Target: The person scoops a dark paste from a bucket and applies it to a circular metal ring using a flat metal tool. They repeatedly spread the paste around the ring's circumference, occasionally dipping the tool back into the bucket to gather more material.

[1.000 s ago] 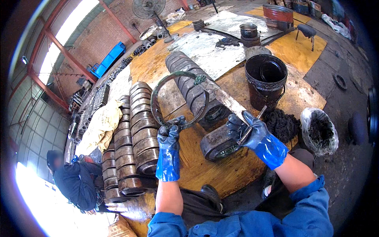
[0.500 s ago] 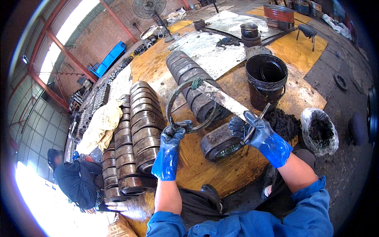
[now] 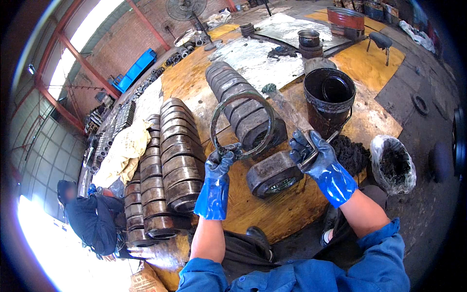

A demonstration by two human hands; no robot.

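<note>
My left hand (image 3: 220, 163), in a blue rubber glove, is closed on the lower edge of a dark, greasy metal ring (image 3: 224, 103) held up above the boards. In my gloved right hand (image 3: 318, 156) is a flat scraper (image 3: 293, 111), its pale blade slanting up and left. A lump of dark green grease (image 3: 269, 88) clings to the blade's tip, apart from the ring. A thin metal rod (image 3: 333, 136) also shows at the right hand. Below my hands lies a thick, rounded metal roller (image 3: 275, 174) with green grease in its open end.
Rows of metal rollers (image 3: 177, 141) lie at left and ahead. A black bucket (image 3: 328, 114) stands at right, beside a dark grease heap (image 3: 348, 155) and a lined container (image 3: 394, 163). Another person (image 3: 92, 216) sits at far left. A stool (image 3: 379, 41) stands farther back.
The scraper has come away from the ring's upper edge and moved right, with grease still on its tip. The ring has shifted slightly right and faces me more fully.
</note>
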